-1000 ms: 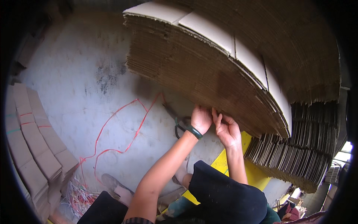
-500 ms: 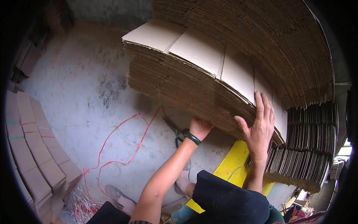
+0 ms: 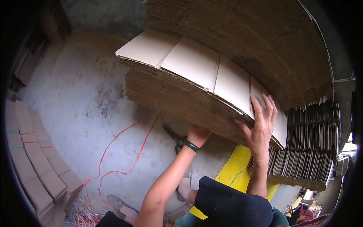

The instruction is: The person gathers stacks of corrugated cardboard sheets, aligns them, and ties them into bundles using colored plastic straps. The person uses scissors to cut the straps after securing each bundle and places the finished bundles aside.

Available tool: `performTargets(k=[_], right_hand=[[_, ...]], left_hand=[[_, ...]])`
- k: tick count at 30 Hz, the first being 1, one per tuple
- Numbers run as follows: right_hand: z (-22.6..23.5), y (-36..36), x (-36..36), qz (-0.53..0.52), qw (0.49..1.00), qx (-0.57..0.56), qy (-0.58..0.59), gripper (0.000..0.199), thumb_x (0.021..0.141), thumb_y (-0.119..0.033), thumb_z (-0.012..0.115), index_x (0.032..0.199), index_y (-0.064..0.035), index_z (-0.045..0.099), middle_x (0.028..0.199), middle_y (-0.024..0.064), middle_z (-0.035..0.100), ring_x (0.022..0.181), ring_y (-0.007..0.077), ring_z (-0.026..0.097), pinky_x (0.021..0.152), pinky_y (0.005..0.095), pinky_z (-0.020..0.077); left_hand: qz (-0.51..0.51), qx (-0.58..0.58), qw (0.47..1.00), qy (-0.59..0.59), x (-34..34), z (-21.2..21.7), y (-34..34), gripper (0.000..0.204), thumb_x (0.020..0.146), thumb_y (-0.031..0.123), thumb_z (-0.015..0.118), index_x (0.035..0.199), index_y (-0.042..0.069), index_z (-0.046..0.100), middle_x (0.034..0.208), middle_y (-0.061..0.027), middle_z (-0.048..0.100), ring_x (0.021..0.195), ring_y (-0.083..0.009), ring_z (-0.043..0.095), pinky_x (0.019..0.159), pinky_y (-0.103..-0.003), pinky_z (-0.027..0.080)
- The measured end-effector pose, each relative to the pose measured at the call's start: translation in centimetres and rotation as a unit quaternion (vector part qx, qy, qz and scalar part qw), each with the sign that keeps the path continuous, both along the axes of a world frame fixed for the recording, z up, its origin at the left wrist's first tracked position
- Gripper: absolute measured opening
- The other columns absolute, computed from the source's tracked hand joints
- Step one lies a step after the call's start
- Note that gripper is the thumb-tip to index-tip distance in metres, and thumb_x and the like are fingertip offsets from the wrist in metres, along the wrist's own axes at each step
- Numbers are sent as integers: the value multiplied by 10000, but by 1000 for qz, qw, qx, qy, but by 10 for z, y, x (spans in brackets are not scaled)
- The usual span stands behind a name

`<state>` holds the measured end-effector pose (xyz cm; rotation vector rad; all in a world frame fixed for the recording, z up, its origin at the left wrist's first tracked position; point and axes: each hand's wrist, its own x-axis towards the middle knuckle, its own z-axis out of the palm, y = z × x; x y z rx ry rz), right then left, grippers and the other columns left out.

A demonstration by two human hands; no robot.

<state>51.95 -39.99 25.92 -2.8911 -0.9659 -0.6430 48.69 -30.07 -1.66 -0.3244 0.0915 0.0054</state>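
Note:
A thick stack of flat cardboard blanks [image 3: 191, 60] lies across the upper middle, pale on top, with ragged brown layers along its near side. My left hand [image 3: 198, 136] reaches palm-in beneath its lower edge; its fingers are hidden under the stack. A dark green bangle circles that wrist. My right hand [image 3: 261, 126] grips the stack's near edge toward the right end, fingers bent over the top sheet and thumb against the layered side. Beyond the stack rises a taller pile of brown cardboard [image 3: 242, 41].
More stacked cardboard [image 3: 310, 151] stands at the right, and tied cardboard bundles [image 3: 41, 162] at the left. Red strapping [image 3: 130, 162] loops over the concrete floor. A yellow board [image 3: 236, 166] lies by my knee. Tangled strapping scraps [image 3: 85, 213] sit at the lower left.
The stack's near edge has come slightly down and toward me, and both hands have moved along with it. My right fingers bend a little more over the top.

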Motion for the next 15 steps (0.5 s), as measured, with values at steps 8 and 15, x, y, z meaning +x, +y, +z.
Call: performTargets(k=[8, 15], right_hand=[[12, -4, -1, 20, 999, 11, 30, 775, 757, -237, 911, 1449, -86, 597, 1494, 210, 581, 1359, 418, 567, 1131, 514, 474], [33, -7, -38, 7, 999, 22, 39, 795, 697, -108, 914, 1433, -68, 616, 1505, 218, 576, 1384, 434, 554, 1124, 528, 471]], left_hand=[[-18, 20, 998, 57, -22, 14, -6, 625, 1076, 514, 468, 1556, 114, 466, 1580, -86, 492, 1459, -301, 417, 1222, -527, 304], [-20, 4, 1000, 2, -51, 15, 1, 605, 1062, 496, 534, 1542, 130, 499, 1559, -92, 521, 1443, -299, 457, 1194, -536, 350]])
